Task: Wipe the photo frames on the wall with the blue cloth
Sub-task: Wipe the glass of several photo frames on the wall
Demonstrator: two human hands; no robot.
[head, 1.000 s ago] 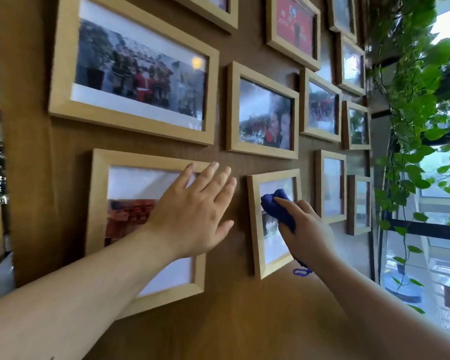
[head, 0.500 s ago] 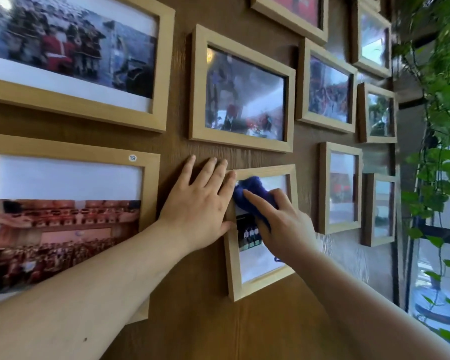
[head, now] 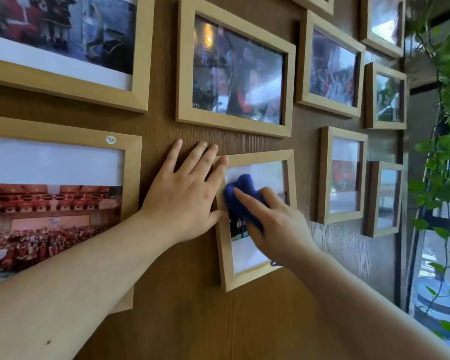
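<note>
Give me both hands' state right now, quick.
Left hand: open, flat on the wall, fingertips touching the small frame.
Right hand: shut on the blue cloth, pressing it against the small frame's glass.

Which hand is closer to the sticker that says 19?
Left. The left hand lies flat on the wall just right of the 19 sticker; the right hand is farther right, wiping with the blue cloth.

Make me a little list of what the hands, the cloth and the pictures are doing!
left hand: flat on the wooden wall, fingertips touching the small frame's left edge
right hand: pressing the blue cloth on the glass
blue cloth: bunched up, on the upper left part of the glass
small frame: being wiped, hangs tilted
sticker: says 19, on the big frame
</note>
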